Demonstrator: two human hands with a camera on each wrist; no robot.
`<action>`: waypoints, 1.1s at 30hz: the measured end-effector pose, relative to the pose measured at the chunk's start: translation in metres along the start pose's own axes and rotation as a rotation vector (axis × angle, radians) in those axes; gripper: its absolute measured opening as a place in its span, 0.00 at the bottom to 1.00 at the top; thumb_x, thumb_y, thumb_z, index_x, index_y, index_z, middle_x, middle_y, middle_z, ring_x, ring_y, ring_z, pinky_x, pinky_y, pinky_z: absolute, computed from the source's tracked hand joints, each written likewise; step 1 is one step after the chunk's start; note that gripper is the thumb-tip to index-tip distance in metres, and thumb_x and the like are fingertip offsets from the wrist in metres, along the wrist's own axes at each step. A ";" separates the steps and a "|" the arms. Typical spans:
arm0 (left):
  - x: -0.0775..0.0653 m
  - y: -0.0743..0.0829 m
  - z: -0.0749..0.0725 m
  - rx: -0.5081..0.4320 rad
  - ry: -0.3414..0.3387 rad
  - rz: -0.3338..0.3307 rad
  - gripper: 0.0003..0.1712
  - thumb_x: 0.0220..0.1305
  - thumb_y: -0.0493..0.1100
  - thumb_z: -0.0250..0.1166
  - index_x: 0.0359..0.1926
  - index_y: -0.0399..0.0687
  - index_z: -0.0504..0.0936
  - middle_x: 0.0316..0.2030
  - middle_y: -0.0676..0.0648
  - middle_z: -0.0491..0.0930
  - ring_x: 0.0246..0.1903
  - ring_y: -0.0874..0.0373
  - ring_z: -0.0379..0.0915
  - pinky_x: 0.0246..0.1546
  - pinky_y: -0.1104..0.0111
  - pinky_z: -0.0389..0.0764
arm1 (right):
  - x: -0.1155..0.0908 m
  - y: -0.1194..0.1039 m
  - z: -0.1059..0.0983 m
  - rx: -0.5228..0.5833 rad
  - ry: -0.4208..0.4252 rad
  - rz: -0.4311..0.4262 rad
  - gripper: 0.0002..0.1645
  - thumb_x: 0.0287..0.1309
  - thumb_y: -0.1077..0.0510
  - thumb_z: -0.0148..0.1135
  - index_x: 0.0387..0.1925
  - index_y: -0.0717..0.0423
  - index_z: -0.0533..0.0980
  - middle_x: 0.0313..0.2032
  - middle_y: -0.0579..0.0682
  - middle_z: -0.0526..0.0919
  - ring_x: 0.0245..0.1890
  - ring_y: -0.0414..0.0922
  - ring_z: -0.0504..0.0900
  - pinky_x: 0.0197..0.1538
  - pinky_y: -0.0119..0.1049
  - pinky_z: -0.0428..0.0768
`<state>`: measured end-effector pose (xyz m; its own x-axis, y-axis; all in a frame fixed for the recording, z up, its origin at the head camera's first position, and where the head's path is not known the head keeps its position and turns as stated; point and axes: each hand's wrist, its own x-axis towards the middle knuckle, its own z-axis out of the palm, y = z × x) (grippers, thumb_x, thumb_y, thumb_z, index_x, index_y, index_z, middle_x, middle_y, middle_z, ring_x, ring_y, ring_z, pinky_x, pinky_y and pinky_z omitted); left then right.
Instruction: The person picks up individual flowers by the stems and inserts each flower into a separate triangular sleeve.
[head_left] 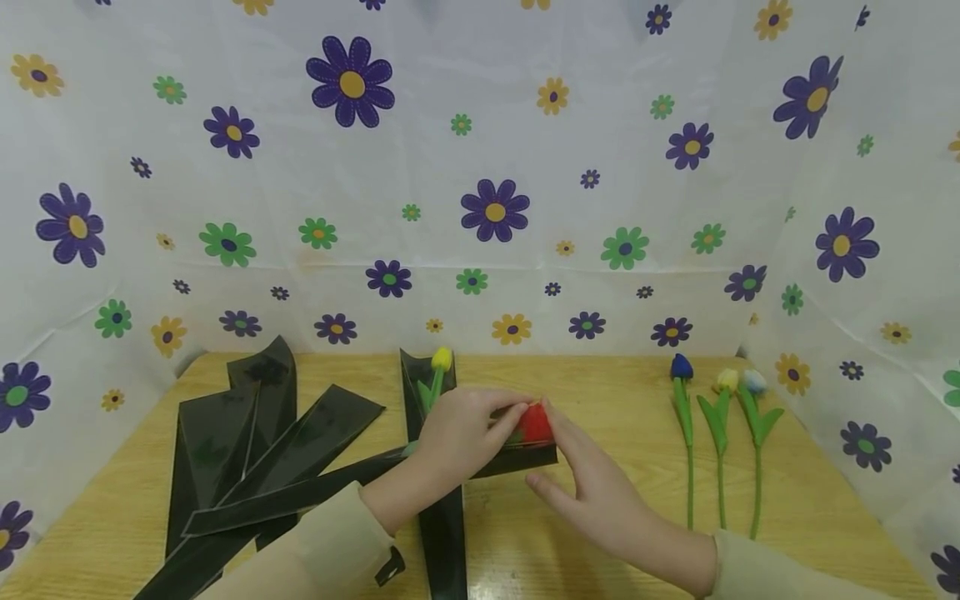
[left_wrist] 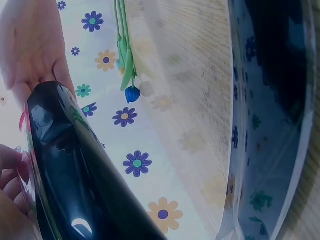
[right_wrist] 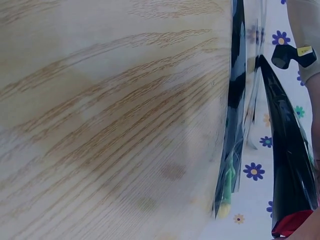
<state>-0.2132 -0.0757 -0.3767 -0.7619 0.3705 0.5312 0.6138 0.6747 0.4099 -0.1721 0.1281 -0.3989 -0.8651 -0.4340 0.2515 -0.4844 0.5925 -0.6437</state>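
Observation:
A red artificial tulip (head_left: 535, 423) lies in the open end of a black flower sleeve (head_left: 517, 458) with a clear front. My left hand (head_left: 457, 437) grips this sleeve near the bloom, its thumb and fingers at the film's edge in the left wrist view. At the sleeve's mouth, my right hand (head_left: 600, 492) touches the end with its straight fingers, while its thumb stands apart below. Beneath the held sleeve, another black sleeve (head_left: 442, 533) lies on the table with a yellow tulip (head_left: 442, 360) inside. The red bloom's stem is hidden.
Several black sleeves (head_left: 217, 442) overlap on the left of the wooden table (head_left: 585, 383). To the right lie a blue tulip (head_left: 681, 367), a pale yellow tulip (head_left: 727, 382) and a light blue-white tulip (head_left: 754, 382). A flower-print cloth (head_left: 420, 167) stands behind.

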 end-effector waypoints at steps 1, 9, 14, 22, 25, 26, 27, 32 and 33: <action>0.000 0.000 0.000 0.000 0.000 0.000 0.11 0.73 0.44 0.70 0.50 0.48 0.93 0.44 0.48 0.94 0.41 0.56 0.93 0.39 0.65 0.91 | 0.000 0.000 0.000 -0.001 -0.001 -0.001 0.48 0.76 0.48 0.63 0.85 0.56 0.51 0.81 0.60 0.61 0.80 0.64 0.64 0.75 0.67 0.68; 0.001 -0.003 0.001 0.011 0.003 0.007 0.10 0.73 0.44 0.70 0.50 0.48 0.94 0.44 0.48 0.94 0.40 0.56 0.93 0.39 0.66 0.91 | 0.002 -0.002 -0.001 0.017 -0.011 0.055 0.49 0.75 0.49 0.63 0.85 0.55 0.51 0.82 0.60 0.61 0.80 0.64 0.64 0.76 0.69 0.67; 0.003 -0.003 0.000 0.015 0.009 0.007 0.10 0.72 0.44 0.71 0.49 0.48 0.94 0.43 0.48 0.94 0.40 0.56 0.93 0.40 0.65 0.91 | 0.004 -0.001 -0.005 0.106 -0.012 0.114 0.47 0.77 0.48 0.62 0.85 0.57 0.52 0.82 0.61 0.59 0.80 0.65 0.61 0.77 0.69 0.63; 0.006 -0.002 -0.001 0.006 0.001 0.007 0.10 0.73 0.44 0.71 0.50 0.48 0.94 0.42 0.48 0.94 0.36 0.57 0.93 0.36 0.69 0.90 | 0.016 0.005 -0.003 0.515 -0.018 0.345 0.43 0.77 0.50 0.58 0.80 0.69 0.57 0.79 0.67 0.64 0.80 0.65 0.64 0.80 0.61 0.65; 0.007 -0.003 -0.002 0.007 0.009 0.011 0.11 0.72 0.44 0.71 0.50 0.48 0.93 0.42 0.48 0.94 0.35 0.58 0.92 0.35 0.71 0.89 | 0.020 0.007 0.000 0.687 -0.042 0.457 0.43 0.77 0.48 0.56 0.79 0.72 0.58 0.78 0.69 0.64 0.80 0.66 0.63 0.81 0.62 0.62; 0.008 -0.003 -0.001 0.008 0.012 0.013 0.11 0.72 0.44 0.71 0.50 0.48 0.93 0.42 0.48 0.94 0.36 0.58 0.92 0.36 0.71 0.89 | 0.021 0.008 0.001 0.737 -0.051 0.475 0.43 0.77 0.48 0.55 0.78 0.73 0.58 0.78 0.69 0.64 0.80 0.66 0.62 0.82 0.61 0.61; 0.008 -0.003 -0.001 0.009 0.014 0.013 0.11 0.72 0.45 0.71 0.51 0.48 0.93 0.42 0.48 0.94 0.36 0.58 0.92 0.36 0.71 0.89 | 0.021 0.009 0.002 0.783 -0.065 0.484 0.42 0.77 0.48 0.54 0.78 0.74 0.58 0.78 0.70 0.64 0.80 0.66 0.62 0.82 0.61 0.59; 0.012 -0.003 0.001 0.026 0.019 0.011 0.11 0.73 0.45 0.71 0.51 0.49 0.93 0.41 0.48 0.94 0.35 0.57 0.92 0.35 0.70 0.89 | 0.022 0.011 0.009 0.941 -0.128 0.480 0.44 0.79 0.47 0.53 0.77 0.78 0.55 0.78 0.69 0.64 0.80 0.65 0.61 0.83 0.58 0.58; 0.013 -0.003 0.001 0.032 0.021 0.009 0.11 0.73 0.46 0.71 0.50 0.49 0.93 0.41 0.48 0.94 0.35 0.57 0.92 0.35 0.70 0.89 | 0.022 0.011 0.011 0.965 -0.135 0.486 0.45 0.79 0.47 0.54 0.78 0.77 0.55 0.78 0.69 0.65 0.80 0.64 0.62 0.83 0.57 0.59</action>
<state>-0.2249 -0.0719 -0.3718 -0.7518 0.3636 0.5501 0.6135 0.6914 0.3815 -0.1950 0.1171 -0.4085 -0.8867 -0.4028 -0.2270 0.2630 -0.0357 -0.9641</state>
